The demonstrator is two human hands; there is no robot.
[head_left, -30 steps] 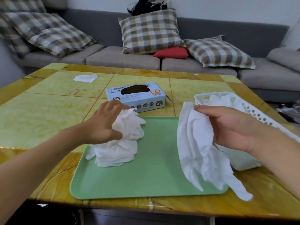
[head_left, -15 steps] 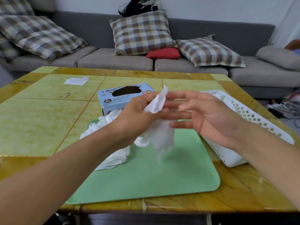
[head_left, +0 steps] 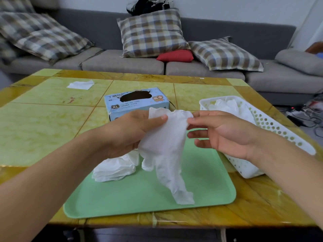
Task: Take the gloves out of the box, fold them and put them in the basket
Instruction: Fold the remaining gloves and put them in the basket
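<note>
A white glove (head_left: 166, 154) hangs above the green tray (head_left: 206, 194), fingers pointing down. My left hand (head_left: 131, 135) pinches its cuff between thumb and fingers. My right hand (head_left: 225, 135) pinches the cuff's other corner with thumb and forefinger, the remaining fingers straight. A pile of white gloves (head_left: 113, 166) lies on the tray's left part, partly hidden by my left hand. The blue glove box (head_left: 136, 103) with its dark oval opening stands behind the tray. The white perforated basket (head_left: 272, 124) on the right holds several gloves.
A white tissue (head_left: 80, 84) lies at the table's far left. The yellow-green tiled table (head_left: 40, 123) ends at a grey sofa with checked cushions (head_left: 150, 32). Cables lie on the floor at the right.
The bundle my right hand held went into the basket. My left hand lifted one glove off the pile, and both hands now spread its cuff so that it hangs longer.
</note>
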